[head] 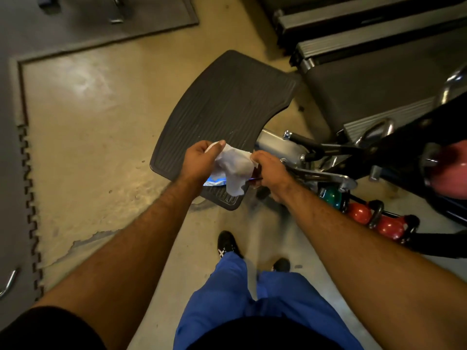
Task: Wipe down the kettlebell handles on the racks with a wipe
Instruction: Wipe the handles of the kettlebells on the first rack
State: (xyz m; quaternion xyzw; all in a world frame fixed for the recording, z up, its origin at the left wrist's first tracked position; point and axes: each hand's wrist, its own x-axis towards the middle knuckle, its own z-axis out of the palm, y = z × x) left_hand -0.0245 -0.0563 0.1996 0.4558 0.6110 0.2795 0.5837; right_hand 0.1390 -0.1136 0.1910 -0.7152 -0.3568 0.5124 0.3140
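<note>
Standing on a worn tan gym floor, both hands raised in front and clamped on one white wipe. Left hand pinching the wipe's upper left corner between thumb and curled fingers; right hand gripping the opposite edge, fingers folded round it, the sheet stretched and drooping between the two. Just beneath the left hand, a glimpse of a blue-and-white packet, possibly the wipe pack; whether held or lying on the dark ribbed mat below cannot be told.

Well apart from the wipe, low at right: a green kettlebell and two red kettlebells sitting in a row on the bottom tier of a black rack, dark handles upright. Higher up, chrome handles showing through the rack's frame, and a blurred pink kettlebell at the edge of view. Treadmill decks beyond.

By appearances, still the preparation step: wipe being opened out, no handle yet touched. Next move likely calls for bunching the sheet into one hand, turning right toward the rack, and wrapping it round the nearest handle, reaching past the frame's bars without snagging the thin sheet.
</note>
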